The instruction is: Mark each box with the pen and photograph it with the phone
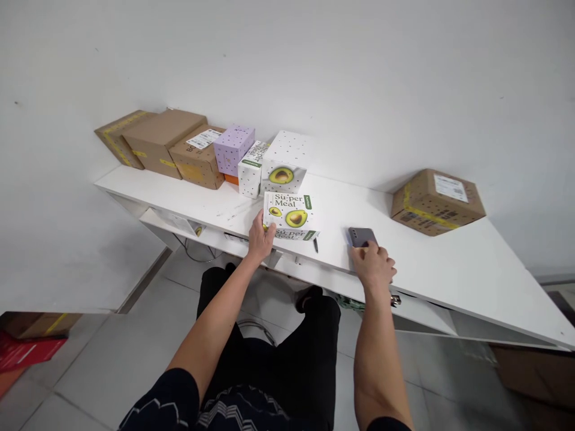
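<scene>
My left hand (262,239) grips the left end of a small white Su-per Meal box (291,214) printed with avocados. The box rests at the front of the white table, its top and front faces towards me. My right hand (374,264) is curled over the near end of a dark grey smartphone (360,236), which lies back side up on the table. The phone's lower part is hidden beneath my fingers. A dark pen (315,245) lies just right of the box, between my two hands.
Behind the held box stand a larger white avocado box (287,154), a narrow white box (250,178) and a lilac box (233,148). Cardboard boxes (162,140) line the table's left end. Another taped carton (438,203) sits right, against the wall. Open shelves (287,263) run below the tabletop.
</scene>
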`<state>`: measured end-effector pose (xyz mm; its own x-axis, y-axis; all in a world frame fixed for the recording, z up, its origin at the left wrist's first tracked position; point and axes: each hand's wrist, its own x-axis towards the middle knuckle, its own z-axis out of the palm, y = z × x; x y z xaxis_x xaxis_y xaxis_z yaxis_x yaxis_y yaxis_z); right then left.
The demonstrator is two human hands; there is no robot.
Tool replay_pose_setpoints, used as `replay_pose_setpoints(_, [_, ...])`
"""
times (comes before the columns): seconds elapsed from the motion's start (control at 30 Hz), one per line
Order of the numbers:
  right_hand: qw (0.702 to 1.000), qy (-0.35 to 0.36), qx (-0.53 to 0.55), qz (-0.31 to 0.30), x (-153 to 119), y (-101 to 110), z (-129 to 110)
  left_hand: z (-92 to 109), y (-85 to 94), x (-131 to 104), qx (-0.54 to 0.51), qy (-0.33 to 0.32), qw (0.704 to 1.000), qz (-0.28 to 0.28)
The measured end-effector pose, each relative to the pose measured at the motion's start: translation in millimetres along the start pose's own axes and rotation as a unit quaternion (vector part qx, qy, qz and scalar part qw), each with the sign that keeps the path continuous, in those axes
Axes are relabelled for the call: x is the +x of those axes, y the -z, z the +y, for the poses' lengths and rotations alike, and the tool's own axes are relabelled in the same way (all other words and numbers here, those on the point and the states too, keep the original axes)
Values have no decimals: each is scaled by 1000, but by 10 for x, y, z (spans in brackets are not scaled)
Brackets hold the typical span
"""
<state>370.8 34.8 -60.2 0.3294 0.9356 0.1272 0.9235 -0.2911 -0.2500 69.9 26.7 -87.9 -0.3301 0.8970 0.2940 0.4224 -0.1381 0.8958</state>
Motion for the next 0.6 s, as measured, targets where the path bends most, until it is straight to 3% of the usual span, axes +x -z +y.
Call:
replay_pose_setpoints(0.2, [1000, 7, 6, 0, 46, -88, -45, 19, 18, 4, -1, 1, 1000, -4])
replay_pose_setpoints(0.3, [989, 121, 83, -1, -45, -104, -347, 40, 26, 8, -14, 17, 1000, -22])
replay_pose_setpoints(0.4, [957, 221, 188, -26, -180, -103, -747, 65, 68, 29, -22, 32, 999, -21])
replay_pose_setpoints(0.5, [922, 193, 333, -43, -324, -22, -1028, 121, 161, 57, -52, 85, 995, 7])
replay_pose_setpoints(0.6, [847, 151, 499, -99, -462, 144, -1154, 259, 205, 18, -87, 109, 989, 38])
